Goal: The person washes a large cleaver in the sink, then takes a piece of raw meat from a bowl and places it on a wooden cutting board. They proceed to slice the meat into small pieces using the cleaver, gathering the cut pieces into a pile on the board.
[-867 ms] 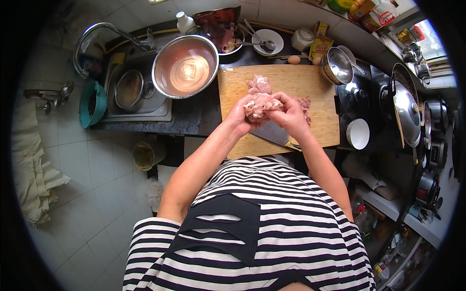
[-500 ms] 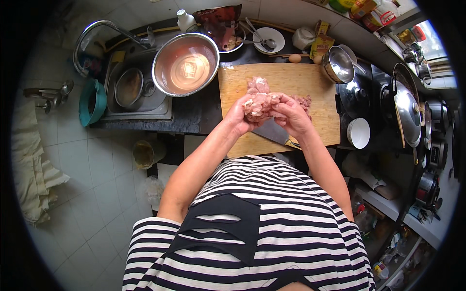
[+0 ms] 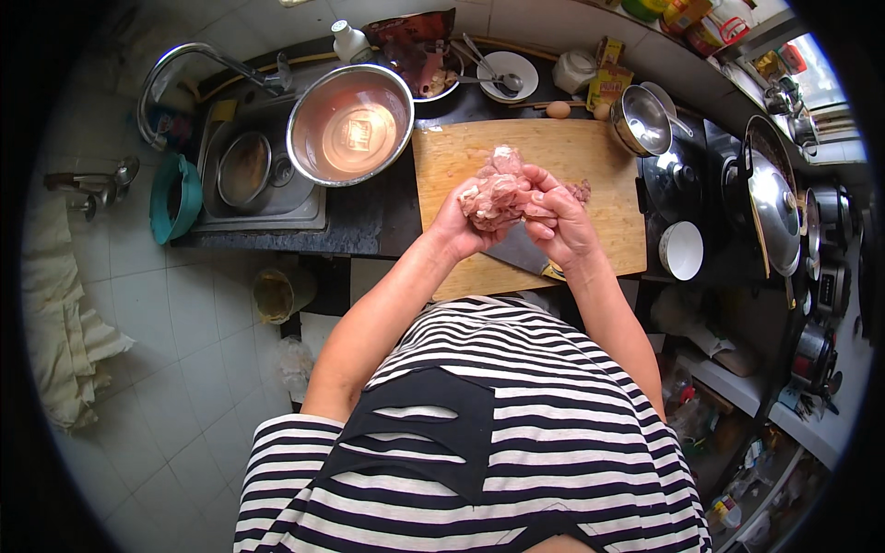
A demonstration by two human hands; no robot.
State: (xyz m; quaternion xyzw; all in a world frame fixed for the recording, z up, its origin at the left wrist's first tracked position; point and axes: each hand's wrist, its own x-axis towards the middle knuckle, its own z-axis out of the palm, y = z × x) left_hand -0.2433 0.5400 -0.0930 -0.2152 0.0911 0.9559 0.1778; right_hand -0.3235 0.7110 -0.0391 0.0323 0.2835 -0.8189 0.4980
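A clump of raw pink meat (image 3: 495, 195) with white fatty bits is held over the wooden cutting board (image 3: 590, 147). My left hand (image 3: 452, 221) cups it from the left, fingers curled underneath. From the right, my right hand (image 3: 560, 226) pinches the clump's edge between thumb and fingers. Below the hands lies a cleaver (image 3: 518, 251), its dark blade flat on the board and its handle end showing by my right wrist. A few more meat pieces (image 3: 579, 191) rest on the board behind my right hand, partly hidden by it.
A steel basin (image 3: 350, 124) of pinkish liquid stands left of the board, beside the sink (image 3: 258, 217). Eggs (image 3: 559, 110) and a white bowl with spoons (image 3: 508, 76) sit behind. On the right are a steel pot (image 3: 643, 122), a white bowl (image 3: 680, 251) and a lidded wok (image 3: 772, 212).
My right hand has shifted slightly, its fingers folding more tightly at the clump's right edge. The clump has changed shape a little between my hands.
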